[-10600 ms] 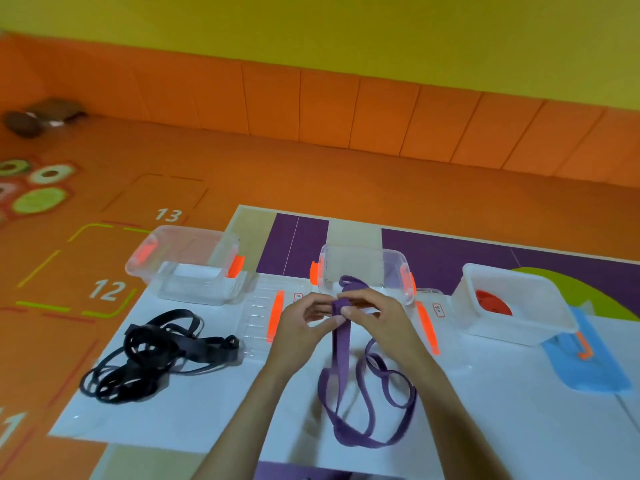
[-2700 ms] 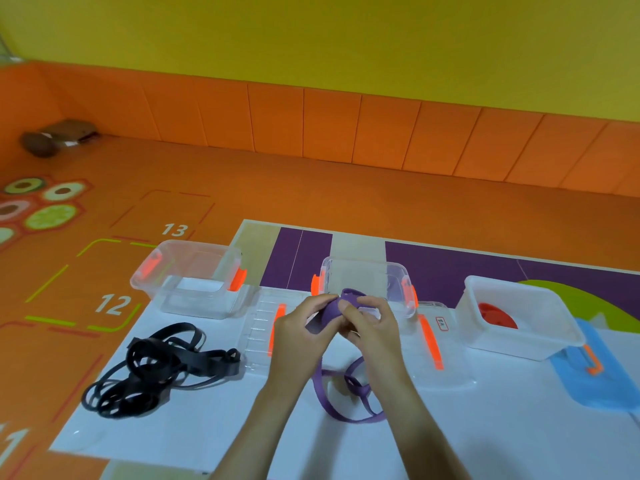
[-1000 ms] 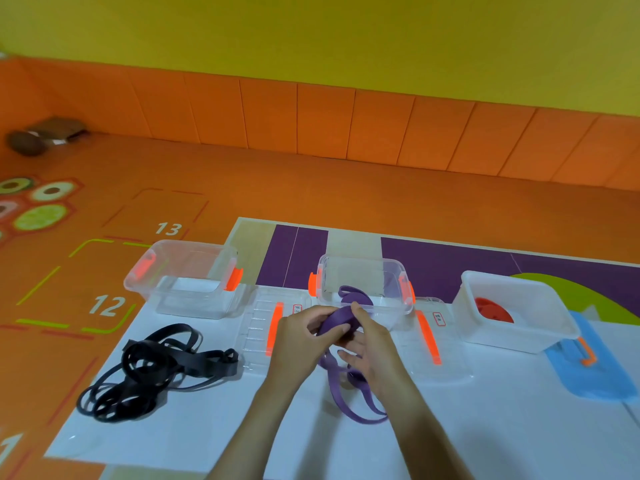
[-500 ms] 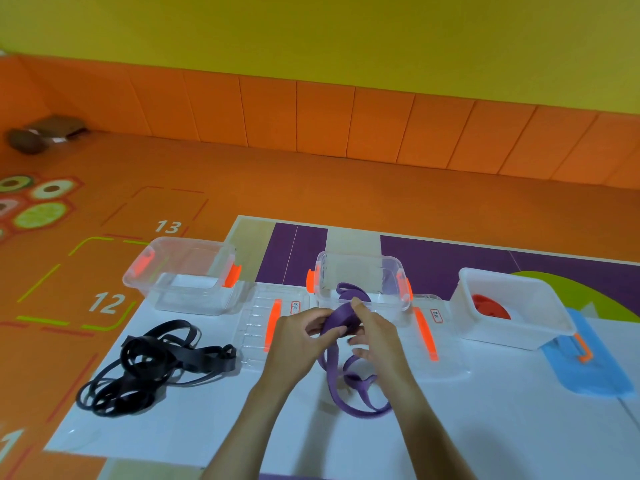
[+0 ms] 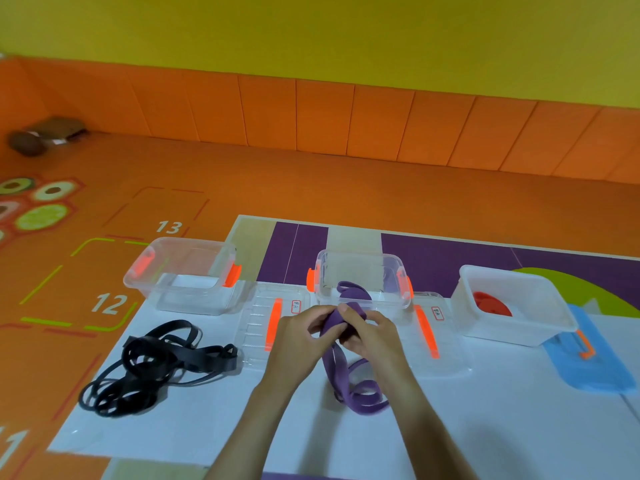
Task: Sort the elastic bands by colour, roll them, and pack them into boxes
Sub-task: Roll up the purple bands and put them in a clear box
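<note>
A purple elastic band (image 5: 358,398) lies partly on the white sheet, its upper end wound into a roll between my hands. My left hand (image 5: 299,332) and my right hand (image 5: 372,332) both pinch that roll just in front of the middle clear box (image 5: 362,271). Another purple band shows inside that box. A tangle of black bands (image 5: 156,365) lies at the left. The left clear box (image 5: 187,271) holds nothing I can see. The white box (image 5: 512,306) at the right holds a red roll (image 5: 491,303).
Two clear lids with orange strips lie flat: one lid (image 5: 273,323) left of my hands, the other lid (image 5: 433,334) to the right. A blue lid (image 5: 588,362) sits under the white box's right side. Orange numbered floor mats lie beyond the sheet.
The loose purple tail on the sheet has shortened as the roll between my hands has grown. My hands stay in the same spot before the middle box.
</note>
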`<state>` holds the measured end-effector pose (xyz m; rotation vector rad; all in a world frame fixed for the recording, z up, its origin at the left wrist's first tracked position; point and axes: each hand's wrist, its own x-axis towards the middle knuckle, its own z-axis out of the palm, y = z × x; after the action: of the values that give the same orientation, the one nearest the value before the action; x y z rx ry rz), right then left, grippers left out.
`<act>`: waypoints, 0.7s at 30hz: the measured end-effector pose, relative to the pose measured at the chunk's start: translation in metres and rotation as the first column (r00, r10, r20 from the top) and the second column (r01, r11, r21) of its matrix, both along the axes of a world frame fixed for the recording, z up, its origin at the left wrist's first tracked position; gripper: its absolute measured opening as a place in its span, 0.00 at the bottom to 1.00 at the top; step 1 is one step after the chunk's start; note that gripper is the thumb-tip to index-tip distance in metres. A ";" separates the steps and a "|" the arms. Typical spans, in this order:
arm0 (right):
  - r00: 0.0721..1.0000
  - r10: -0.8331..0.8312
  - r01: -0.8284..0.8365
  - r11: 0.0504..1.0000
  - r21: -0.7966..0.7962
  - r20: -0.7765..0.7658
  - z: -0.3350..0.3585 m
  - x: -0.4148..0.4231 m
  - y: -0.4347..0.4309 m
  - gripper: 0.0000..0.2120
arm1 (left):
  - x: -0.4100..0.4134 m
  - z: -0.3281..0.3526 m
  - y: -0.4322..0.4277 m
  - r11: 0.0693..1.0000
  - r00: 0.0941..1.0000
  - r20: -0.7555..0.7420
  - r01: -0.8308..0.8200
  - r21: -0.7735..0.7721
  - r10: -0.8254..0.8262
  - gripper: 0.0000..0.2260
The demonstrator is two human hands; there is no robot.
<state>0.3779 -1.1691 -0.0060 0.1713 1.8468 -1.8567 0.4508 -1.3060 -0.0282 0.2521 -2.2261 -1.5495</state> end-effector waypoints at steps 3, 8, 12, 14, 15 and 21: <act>0.997 -0.041 0.045 0.996 -0.071 0.066 0.000 -0.001 0.003 0.18 | -0.001 0.003 -0.001 0.996 1.000 0.025 -0.005 0.091 0.002 0.10; 0.999 -0.018 0.022 0.995 0.100 -0.034 -0.005 -0.001 -0.001 0.19 | 0.001 0.000 -0.006 0.999 0.999 0.032 -0.011 -0.051 0.013 0.07; 0.998 -0.058 0.058 0.998 -0.001 0.019 -0.002 -0.006 0.003 0.22 | 0.000 0.000 -0.010 1.000 1.000 0.004 0.014 0.010 -0.014 0.08; 0.995 -0.080 0.083 0.995 -0.060 0.054 -0.001 -0.007 0.004 0.20 | 0.000 0.000 -0.009 0.998 1.000 0.009 0.024 0.064 -0.024 0.11; 0.995 -0.069 0.074 0.995 -0.066 0.071 -0.001 -0.006 0.004 0.18 | 0.000 0.000 -0.008 0.997 1.000 0.010 0.021 0.078 -0.022 0.11; 0.998 0.067 -0.068 0.994 0.083 0.012 -0.001 -0.004 -0.001 0.18 | 0.001 0.002 -0.012 0.999 0.997 0.065 0.033 -0.008 -0.032 0.04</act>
<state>0.3743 -1.1701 -0.0072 0.1443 1.9013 -1.7317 0.4519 -1.3177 -0.0262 0.2690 -2.2977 -1.5683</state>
